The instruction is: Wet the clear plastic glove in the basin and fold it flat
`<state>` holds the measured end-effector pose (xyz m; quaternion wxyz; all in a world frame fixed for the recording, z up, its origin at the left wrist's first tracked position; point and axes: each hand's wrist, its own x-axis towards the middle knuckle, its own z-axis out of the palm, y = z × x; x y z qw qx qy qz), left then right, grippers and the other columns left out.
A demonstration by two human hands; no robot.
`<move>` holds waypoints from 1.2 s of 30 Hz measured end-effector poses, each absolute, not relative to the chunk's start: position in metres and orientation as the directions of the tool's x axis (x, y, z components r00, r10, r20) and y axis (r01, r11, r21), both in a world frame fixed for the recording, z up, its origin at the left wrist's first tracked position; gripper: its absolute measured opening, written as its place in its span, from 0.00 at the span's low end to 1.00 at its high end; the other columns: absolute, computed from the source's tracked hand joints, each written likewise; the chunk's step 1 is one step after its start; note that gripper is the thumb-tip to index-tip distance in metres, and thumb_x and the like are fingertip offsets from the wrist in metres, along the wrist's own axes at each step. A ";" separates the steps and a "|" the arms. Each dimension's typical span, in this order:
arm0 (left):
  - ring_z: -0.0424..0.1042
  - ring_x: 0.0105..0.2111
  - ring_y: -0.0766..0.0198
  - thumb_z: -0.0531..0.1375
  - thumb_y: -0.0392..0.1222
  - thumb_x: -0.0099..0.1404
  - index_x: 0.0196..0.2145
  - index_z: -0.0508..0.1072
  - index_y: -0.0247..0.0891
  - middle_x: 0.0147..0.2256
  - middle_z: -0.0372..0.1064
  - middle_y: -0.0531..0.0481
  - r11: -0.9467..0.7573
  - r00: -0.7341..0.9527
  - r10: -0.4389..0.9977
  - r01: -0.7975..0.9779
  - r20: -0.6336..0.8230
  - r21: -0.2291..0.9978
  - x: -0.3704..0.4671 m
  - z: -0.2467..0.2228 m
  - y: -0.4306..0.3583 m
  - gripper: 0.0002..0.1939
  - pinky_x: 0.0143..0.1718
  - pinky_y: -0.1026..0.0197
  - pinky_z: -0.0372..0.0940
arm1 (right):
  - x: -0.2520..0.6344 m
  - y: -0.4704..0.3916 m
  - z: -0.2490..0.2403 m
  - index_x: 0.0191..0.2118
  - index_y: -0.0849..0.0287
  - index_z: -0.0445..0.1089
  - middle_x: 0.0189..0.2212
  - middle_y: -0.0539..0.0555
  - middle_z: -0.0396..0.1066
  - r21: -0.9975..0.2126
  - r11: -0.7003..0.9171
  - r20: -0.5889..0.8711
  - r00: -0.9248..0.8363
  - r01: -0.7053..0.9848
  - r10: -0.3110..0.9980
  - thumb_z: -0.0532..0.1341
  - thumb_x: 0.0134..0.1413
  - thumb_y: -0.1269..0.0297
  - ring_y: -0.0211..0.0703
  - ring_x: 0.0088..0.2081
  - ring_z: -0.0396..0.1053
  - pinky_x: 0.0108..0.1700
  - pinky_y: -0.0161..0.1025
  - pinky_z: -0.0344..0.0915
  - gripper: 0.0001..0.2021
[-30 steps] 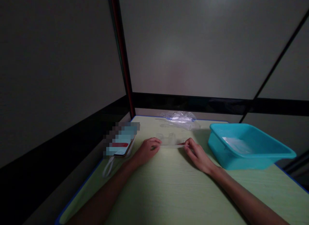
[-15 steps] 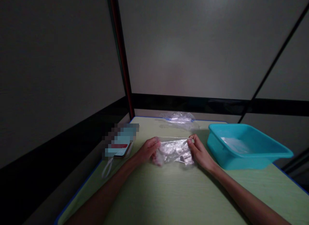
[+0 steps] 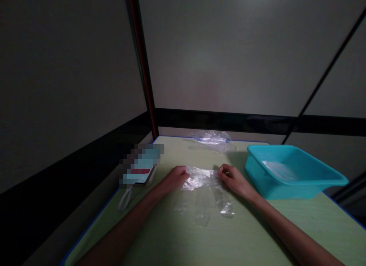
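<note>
A clear, thin plastic disposable glove (image 3: 200, 179) is spread out between my two hands over the table. Its finger-shaped ends point toward me and lie on or just above the tabletop. My left hand (image 3: 177, 177) pinches the glove's far edge at the left corner. At the right corner, my right hand (image 3: 232, 179) grips the same edge between thumb and curled fingers. The upper part of the glove is wrinkled and shiny with reflected light.
Crumpled clear plastic (image 3: 214, 140) lies at the table's back edge. A turquoise basin (image 3: 288, 189) stands at the right with a whitish flat item (image 3: 277, 170) inside. On the left rests a phone (image 3: 144, 174) with a strap (image 3: 125, 197). Walls enclose the pale green table (image 3: 183, 243).
The glove, bunched up and pulled taut along its edge before, now hangs unfolded with its fingers stretching toward me. Both hands have lowered slightly and drawn a little closer together.
</note>
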<state>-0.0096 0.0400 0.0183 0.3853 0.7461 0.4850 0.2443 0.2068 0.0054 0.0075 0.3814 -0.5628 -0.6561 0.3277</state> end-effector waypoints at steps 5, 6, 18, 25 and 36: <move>0.60 0.23 0.67 0.51 0.33 0.50 0.21 0.61 0.36 0.20 0.57 0.56 -0.316 0.259 0.947 0.633 0.191 0.707 -0.009 0.011 0.044 0.03 0.25 0.65 0.52 | 0.211 0.010 0.009 0.18 0.60 0.62 0.15 0.47 0.60 -0.830 0.126 0.134 -0.025 0.543 0.991 0.55 0.42 0.66 0.34 0.19 0.58 0.22 0.32 0.52 0.07; 0.60 0.25 0.66 0.51 0.33 0.51 0.25 0.62 0.36 0.23 0.58 0.55 -0.319 0.219 0.948 0.647 0.231 0.693 -0.009 0.011 0.042 0.02 0.27 0.65 0.53 | 0.213 0.011 0.008 0.18 0.60 0.61 0.13 0.47 0.60 -0.837 0.098 0.109 -0.012 0.538 0.994 0.55 0.42 0.66 0.34 0.17 0.57 0.21 0.32 0.52 0.07; 0.62 0.23 0.67 0.48 0.34 0.57 0.33 0.63 0.38 0.21 0.59 0.56 -0.348 0.136 0.897 0.803 0.420 0.483 -0.007 0.024 0.028 0.06 0.22 0.67 0.51 | 0.215 0.011 0.010 0.20 0.58 0.55 0.11 0.48 0.64 -0.928 -0.159 -0.135 0.094 0.337 0.986 0.48 0.49 0.71 0.33 0.14 0.63 0.16 0.28 0.60 0.09; 0.62 0.22 0.68 0.50 0.33 0.56 0.31 0.64 0.39 0.20 0.60 0.56 -0.346 0.151 0.908 0.795 0.391 0.497 -0.007 0.025 0.026 0.06 0.22 0.68 0.51 | 0.220 -0.008 0.027 0.19 0.60 0.58 0.11 0.48 0.66 -0.879 -0.261 -0.336 -0.131 0.399 0.933 0.52 0.44 0.72 0.32 0.12 0.62 0.14 0.26 0.57 0.07; 0.62 0.22 0.69 0.50 0.32 0.56 0.30 0.63 0.39 0.23 0.63 0.56 -0.380 0.174 0.893 0.786 0.415 0.488 -0.009 0.020 0.030 0.06 0.22 0.68 0.51 | 0.231 -0.028 0.054 0.22 0.61 0.61 0.14 0.49 0.64 -0.666 0.181 -0.182 -0.393 0.723 0.902 0.53 0.49 0.63 0.34 0.16 0.62 0.17 0.30 0.56 0.09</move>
